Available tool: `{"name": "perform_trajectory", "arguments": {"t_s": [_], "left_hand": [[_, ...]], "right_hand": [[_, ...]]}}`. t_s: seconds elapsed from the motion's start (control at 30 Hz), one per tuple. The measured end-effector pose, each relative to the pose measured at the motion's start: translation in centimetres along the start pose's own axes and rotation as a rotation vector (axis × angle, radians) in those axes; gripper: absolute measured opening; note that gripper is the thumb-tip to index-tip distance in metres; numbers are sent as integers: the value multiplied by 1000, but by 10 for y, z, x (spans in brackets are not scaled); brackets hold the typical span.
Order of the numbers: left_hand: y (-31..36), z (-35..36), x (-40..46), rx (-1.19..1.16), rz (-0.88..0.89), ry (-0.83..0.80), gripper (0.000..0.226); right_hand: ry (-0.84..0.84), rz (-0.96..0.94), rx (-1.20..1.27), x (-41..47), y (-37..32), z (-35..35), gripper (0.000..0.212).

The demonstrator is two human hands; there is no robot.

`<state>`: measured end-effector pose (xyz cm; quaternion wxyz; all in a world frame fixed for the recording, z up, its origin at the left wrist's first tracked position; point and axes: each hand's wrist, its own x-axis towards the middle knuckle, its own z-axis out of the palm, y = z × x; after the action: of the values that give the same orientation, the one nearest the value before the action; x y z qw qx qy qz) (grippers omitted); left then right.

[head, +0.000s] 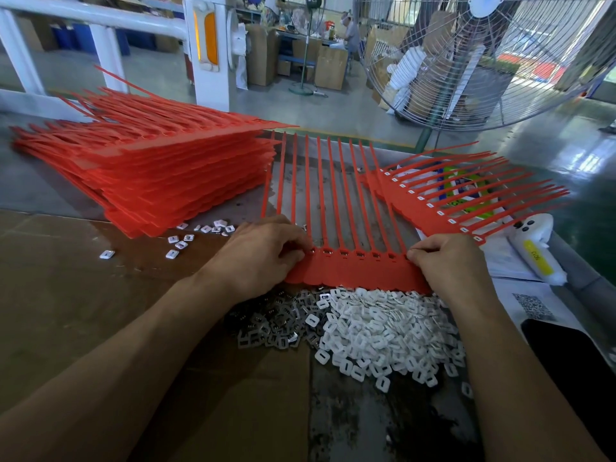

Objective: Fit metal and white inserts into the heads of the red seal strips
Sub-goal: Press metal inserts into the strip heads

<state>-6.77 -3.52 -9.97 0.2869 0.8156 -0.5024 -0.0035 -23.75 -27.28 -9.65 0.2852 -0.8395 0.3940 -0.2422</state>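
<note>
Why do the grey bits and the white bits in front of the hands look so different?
The grey metal inserts are darker, shiny and lie on the left; the white inserts are bright, matte and lie on the right. The white heap is bigger than the metal heap. Both are small, squarish pieces with a hole, piled just below the red seal strip.

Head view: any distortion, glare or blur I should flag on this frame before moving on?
Head view: wide-angle bending curves the white railing and the fan guard; bright reflections streak the green floor; the stacked red strips look slightly soft, while the strip sheet at both hands, left and right, and the white inserts read clearly.
</note>
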Motion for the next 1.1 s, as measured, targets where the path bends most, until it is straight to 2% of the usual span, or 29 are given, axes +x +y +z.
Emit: {"name": "perform_trajectory", "arguments": {"t_s": [0.2, 0.27, 0.4, 0.53, 0.6, 0.67, 0.93, 1.1], "left_hand": [[0, 0, -1, -5, 1, 9, 21], [0, 1, -1, -6, 5, 11, 21], [0, 1, 0, -1, 11, 18, 20], [1, 0, -1, -2, 11, 16, 20], [1, 0, -1, 2, 8, 12, 20], [1, -1, -1, 6, 8, 11, 20], [1, -1, 0, 12, 10, 21, 20], [2, -2, 0, 12, 8, 9, 21]], "right_hand": [[-54, -133, 16, -8, -13, -6, 8], [-186, -193, 77, -14, -22, -11, 9], [-562, -299, 48, -23, -36, -16, 6], [-764, -314, 56, -27, -38, -23, 42], [-803, -322, 21, -28, -36, -24, 51], [-809, -327, -20, -27, -36, -23, 50], [-779, -329, -50, -29, -39, -20, 27], [-791, -316, -1, -30, -41, -20, 22]]}}
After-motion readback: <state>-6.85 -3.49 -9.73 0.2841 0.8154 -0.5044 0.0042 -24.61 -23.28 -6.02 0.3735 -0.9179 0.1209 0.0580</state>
